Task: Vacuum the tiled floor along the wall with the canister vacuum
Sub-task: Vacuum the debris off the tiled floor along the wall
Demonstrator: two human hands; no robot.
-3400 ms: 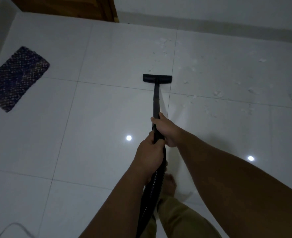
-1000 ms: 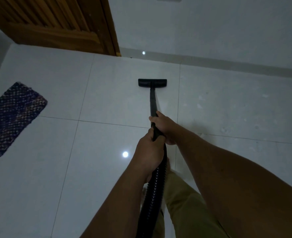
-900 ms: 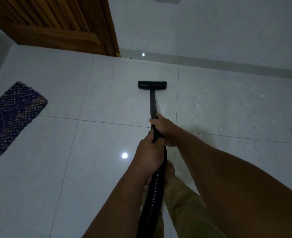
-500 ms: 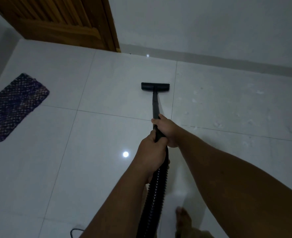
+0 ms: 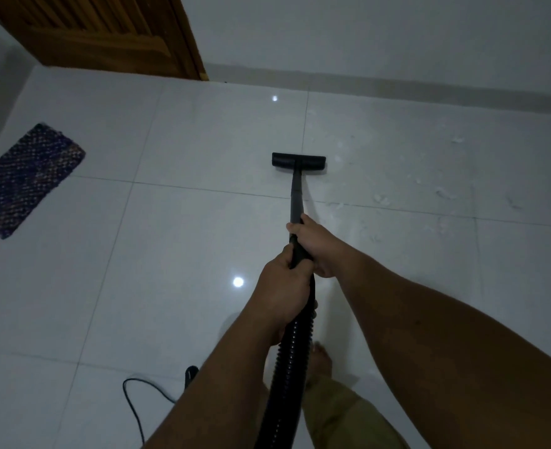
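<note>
Both hands clamp the black wand (image 5: 296, 202): left hand (image 5: 284, 286) nearer, right hand (image 5: 316, 244) ahead. Floor nozzle (image 5: 298, 161) lies at 12 o'clock, rug (image 5: 25, 179) at 10 o'clock.

open tiled floor (image 5: 177, 286) lies ahead and left of my nozzle (image 5: 298, 160). the wall (image 5: 397, 37) and wooden door (image 5: 105, 30) close off the far side. a woven mat (image 5: 25, 179) sits far left; a black cord (image 5: 135, 403) loops near my bare foot (image 5: 321, 359).
</note>
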